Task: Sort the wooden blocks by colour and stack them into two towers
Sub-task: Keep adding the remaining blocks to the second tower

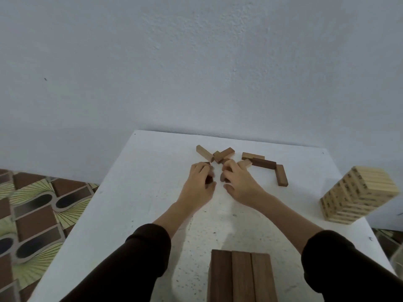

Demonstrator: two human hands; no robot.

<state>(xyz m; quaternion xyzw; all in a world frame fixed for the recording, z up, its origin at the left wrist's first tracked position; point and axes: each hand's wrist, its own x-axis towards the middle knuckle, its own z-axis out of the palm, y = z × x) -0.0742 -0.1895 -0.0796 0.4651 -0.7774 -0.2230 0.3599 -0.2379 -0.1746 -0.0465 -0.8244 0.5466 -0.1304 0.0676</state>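
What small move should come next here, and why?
Probably lift the dark block that the left hand grips and carry it to the dark tower near the body. It matches that tower's colour, not the pale tower on the right. The right hand curls over the loose blocks.

Single head-worn wide-angle view. Looks forward and down from behind and above left grip (198, 184) and right grip (241, 184). Counter (141, 182) close beneath grips; wall (196, 62) beyond them fills upper half. Brown tower (242, 277) nearest, cropped by bottom edge.
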